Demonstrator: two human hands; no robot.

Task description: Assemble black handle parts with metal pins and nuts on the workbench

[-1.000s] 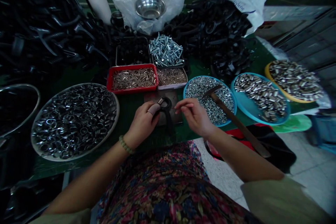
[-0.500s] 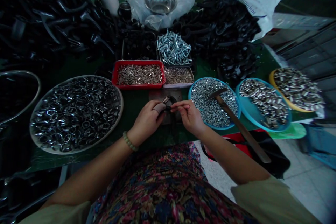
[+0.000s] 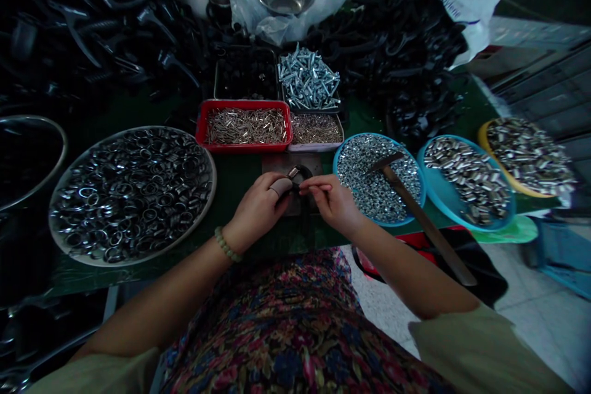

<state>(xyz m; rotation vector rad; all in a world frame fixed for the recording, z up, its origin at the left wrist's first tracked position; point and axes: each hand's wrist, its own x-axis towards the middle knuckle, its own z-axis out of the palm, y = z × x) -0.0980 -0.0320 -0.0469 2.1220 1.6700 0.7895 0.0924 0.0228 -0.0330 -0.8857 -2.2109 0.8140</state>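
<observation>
Close in front of my body, my left hand (image 3: 261,206) is wrapped round a black ring-shaped part (image 3: 303,172). A small shiny ribbed metal piece (image 3: 293,172) shows at its top, beside my left fingertips. My right hand (image 3: 336,204) reaches in from the other side, thumb and fingers pinched together against the part's right edge. Whatever small thing those fingertips may hold is hidden. Both hands are over a flat metal plate (image 3: 273,164) on the green table. The lower side of the black part is dark and partly covered by my fingers.
A round tray of dark metal rings (image 3: 138,197) lies left. Ahead are a red tray of pins (image 3: 244,146) and a heap of bolts (image 3: 309,79). A hammer (image 3: 427,228) rests across a blue tray of nuts (image 3: 378,178). Black parts (image 3: 392,43) are piled behind.
The view has shifted slightly, so the trays and piles sit a little higher in the picture. My hands keep nearly the same grip and place on the black part.
</observation>
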